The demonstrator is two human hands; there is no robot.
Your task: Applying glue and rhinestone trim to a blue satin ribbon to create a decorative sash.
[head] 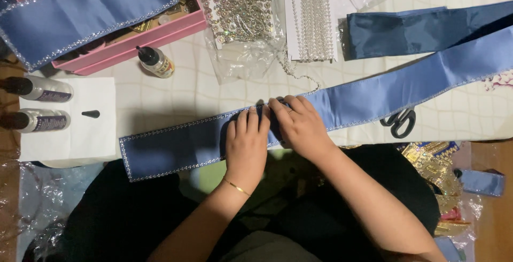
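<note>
While both hands press down side by side, I look straight over a blue satin sash (181, 144) laid across the quilted tabletop (176, 96). My left hand (246, 144) lies flat on the fabric, fingers together. My right hand (299, 123) touches it, fingertips bent onto the sash's upper edge, where a thin rhinestone chain (299, 75) trails down from the packets above. Neither hand is clamped on anything; both rest open, pushing on cloth. I judge the step to be seating trim along that far edge, though whether glue is under the fingers I cannot tell from here. Any following move would call for steady, even pressure and a slow shift along the border so the stones stay in line.

By count: three glue bottles, two lying on a white paper sheet (69, 118) at the left edge (37, 88) (37, 120) and one smaller bottle (156, 61) just beside a pink box (133, 43). One loose black cap (91, 114) sits on the paper. One pair of black scissors (399, 122) rests just below the sash, to the right. Two packets of rhinestone trim (238, 5) (315, 16) sit near the top. A darker blue folded sash (406, 29) lies beyond, and another sash end (80, 11) drapes over the box.
</note>
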